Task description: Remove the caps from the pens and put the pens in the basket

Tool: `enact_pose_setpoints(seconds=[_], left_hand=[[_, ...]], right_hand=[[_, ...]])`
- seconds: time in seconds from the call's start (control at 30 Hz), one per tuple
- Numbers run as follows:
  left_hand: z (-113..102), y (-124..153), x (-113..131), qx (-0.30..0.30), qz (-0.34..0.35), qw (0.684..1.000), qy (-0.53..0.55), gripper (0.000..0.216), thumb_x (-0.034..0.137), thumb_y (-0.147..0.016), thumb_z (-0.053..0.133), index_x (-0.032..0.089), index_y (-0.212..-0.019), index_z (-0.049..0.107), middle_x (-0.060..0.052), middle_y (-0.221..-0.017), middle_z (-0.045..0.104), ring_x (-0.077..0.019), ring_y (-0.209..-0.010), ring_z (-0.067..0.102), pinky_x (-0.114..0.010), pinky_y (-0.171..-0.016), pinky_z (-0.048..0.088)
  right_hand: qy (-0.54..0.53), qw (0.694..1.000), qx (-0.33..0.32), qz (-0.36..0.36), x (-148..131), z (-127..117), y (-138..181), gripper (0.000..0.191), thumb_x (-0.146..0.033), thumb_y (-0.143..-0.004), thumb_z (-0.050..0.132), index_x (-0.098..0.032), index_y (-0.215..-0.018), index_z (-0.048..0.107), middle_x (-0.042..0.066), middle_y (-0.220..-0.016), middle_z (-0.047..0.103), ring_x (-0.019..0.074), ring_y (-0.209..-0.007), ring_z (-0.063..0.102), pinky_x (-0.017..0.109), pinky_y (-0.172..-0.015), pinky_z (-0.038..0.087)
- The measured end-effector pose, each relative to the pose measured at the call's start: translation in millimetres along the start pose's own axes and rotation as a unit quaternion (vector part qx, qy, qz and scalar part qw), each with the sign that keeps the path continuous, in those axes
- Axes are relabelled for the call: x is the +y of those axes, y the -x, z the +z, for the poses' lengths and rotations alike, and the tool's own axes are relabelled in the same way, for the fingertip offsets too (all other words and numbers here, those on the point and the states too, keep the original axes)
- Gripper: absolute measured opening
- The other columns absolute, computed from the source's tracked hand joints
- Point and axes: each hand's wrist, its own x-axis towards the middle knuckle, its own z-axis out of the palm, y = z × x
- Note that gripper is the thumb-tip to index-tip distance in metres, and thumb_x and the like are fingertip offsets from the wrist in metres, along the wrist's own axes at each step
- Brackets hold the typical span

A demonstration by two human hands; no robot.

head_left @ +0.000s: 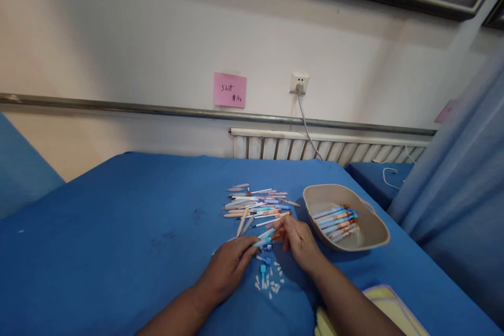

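Note:
A pile of loose pens and pen parts (258, 206) lies on the blue cloth of the table (118, 220). My left hand (229, 268) is closed, pinching one end of a light blue pen (264, 240). My right hand (300, 241) grips the pen's other, orange end with closed fingers. Small white and blue caps (269, 278) are scattered on the cloth just below both hands. A beige oval tray (372, 231) to the right of my right hand holds several assembled pens (337, 220).
A radiator (326, 147) runs along the wall behind the table, with a grey cable (306, 126) hanging from a socket. A pink note (230, 90) is stuck on the wall. A blue curtain (460, 194) hangs at right. A yellow cloth (389, 307) lies at the near right edge.

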Motion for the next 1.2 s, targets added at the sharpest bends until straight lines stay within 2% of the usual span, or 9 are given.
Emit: enact_pose_setpoints(seconds=[0.13, 0.2, 0.3, 0.5, 0.63, 0.73, 0.83, 1.03, 1.2], left_hand=[[0, -1, -2, -0.002, -0.011, 1.0, 0.014, 0.029, 0.034, -0.092, 0.034, 0.024, -0.098, 0.06, -0.001, -0.089, 0.065, -0.0169, -0.083, 0.06, -0.022, -0.075, 0.042], [0, -1, -3, 0.001, -0.013, 1.0, 0.026, 0.029, 0.034, -0.092, 0.034, 0.023, -0.095, 0.06, -0.001, -0.085, 0.065, -0.0164, -0.08, 0.06, -0.021, -0.073, 0.042], [1, -2, -4, 0.012, -0.014, 0.999, 0.042, 0.029, 0.035, -0.092, 0.035, 0.022, -0.092, 0.061, -0.001, -0.082, 0.064, -0.0165, -0.079, 0.059, -0.021, -0.072, 0.041], [2, -1, -1, 0.019, -0.02, 0.998, 0.061, 0.026, 0.036, -0.089, 0.042, 0.023, -0.096, 0.063, -0.002, -0.09, 0.066, -0.0178, -0.084, 0.058, -0.022, -0.074, 0.04], [5, -3, -1, 0.0, -0.047, 0.989, 0.138, 0.027, 0.038, -0.087, 0.046, 0.02, -0.09, 0.065, -0.002, -0.079, 0.064, -0.0149, -0.07, 0.057, -0.021, -0.065, 0.042], [10, -7, -5, 0.002, -0.107, 0.957, 0.271, 0.029, 0.041, -0.083, 0.05, 0.016, -0.089, 0.064, -0.001, -0.073, 0.063, -0.0107, -0.053, 0.052, -0.019, -0.048, 0.038], [11, -10, -8, 0.014, -0.161, 0.901, 0.402, 0.035, 0.045, -0.079, 0.055, 0.013, -0.09, 0.064, -0.002, -0.071, 0.062, -0.0083, -0.045, 0.048, -0.018, -0.04, 0.033], [5, -10, -8, 0.013, -0.198, 0.805, 0.559, 0.029, 0.037, -0.079, 0.06, 0.011, -0.093, 0.065, -0.007, -0.077, 0.063, -0.0091, -0.053, 0.054, -0.016, -0.042, 0.037], [5, -9, -7, 0.001, -0.203, 0.776, 0.597, 0.026, 0.028, -0.078, 0.062, 0.01, -0.095, 0.066, -0.011, -0.082, 0.066, -0.0118, -0.06, 0.058, -0.018, -0.047, 0.042]], right_hand=[[-0.046, 0.999, 0.015, -0.012, 5, 2, -1, 0.029, -0.042, -0.088, 0.044, -0.019, -0.098, 0.059, 0.0, -0.067, 0.059, 0.0134, -0.058, 0.055, 0.022, -0.054, 0.042], [-0.062, 0.998, -0.007, -0.023, 5, 3, -2, 0.024, -0.038, -0.085, 0.05, -0.019, -0.097, 0.059, 0.001, -0.075, 0.061, 0.013, -0.061, 0.056, 0.022, -0.055, 0.042], [-0.055, 0.998, -0.025, -0.026, 4, 5, -1, 0.019, -0.034, -0.085, 0.052, -0.018, -0.086, 0.06, -0.001, -0.068, 0.058, 0.0117, -0.058, 0.054, 0.021, -0.055, 0.041], [-0.015, 1.0, -0.024, -0.006, 0, 3, 0, 0.033, -0.043, -0.085, 0.05, -0.017, -0.066, 0.054, -0.005, -0.05, 0.048, 0.0092, -0.046, 0.046, 0.02, -0.048, 0.035], [-0.059, 0.997, -0.048, -0.005, 2, 4, 1, 0.05, -0.052, -0.092, 0.027, -0.016, -0.078, 0.059, 0.0, -0.058, 0.055, 0.0112, -0.049, 0.053, 0.022, -0.049, 0.039], [-0.142, 0.988, -0.057, 0.017, 8, 6, -1, 0.058, -0.058, -0.09, 0.02, -0.015, -0.094, 0.059, 0.002, -0.065, 0.058, 0.0121, -0.048, 0.054, 0.024, -0.047, 0.04], [-0.178, 0.982, -0.059, 0.036, 11, 8, -2, 0.055, -0.059, -0.089, 0.027, -0.015, -0.099, 0.058, 0.002, -0.066, 0.057, 0.0126, -0.048, 0.054, 0.025, -0.047, 0.041], [-0.128, 0.988, -0.081, 0.034, 4, 9, 0, 0.039, -0.05, -0.088, 0.04, -0.017, -0.096, 0.058, -0.001, -0.066, 0.056, 0.0118, -0.051, 0.054, 0.024, -0.051, 0.042], [-0.125, 0.988, -0.087, 0.037, 6, 10, 1, 0.034, -0.046, -0.088, 0.044, -0.017, -0.096, 0.058, -0.002, -0.066, 0.056, 0.0109, -0.051, 0.053, 0.023, -0.052, 0.041]])
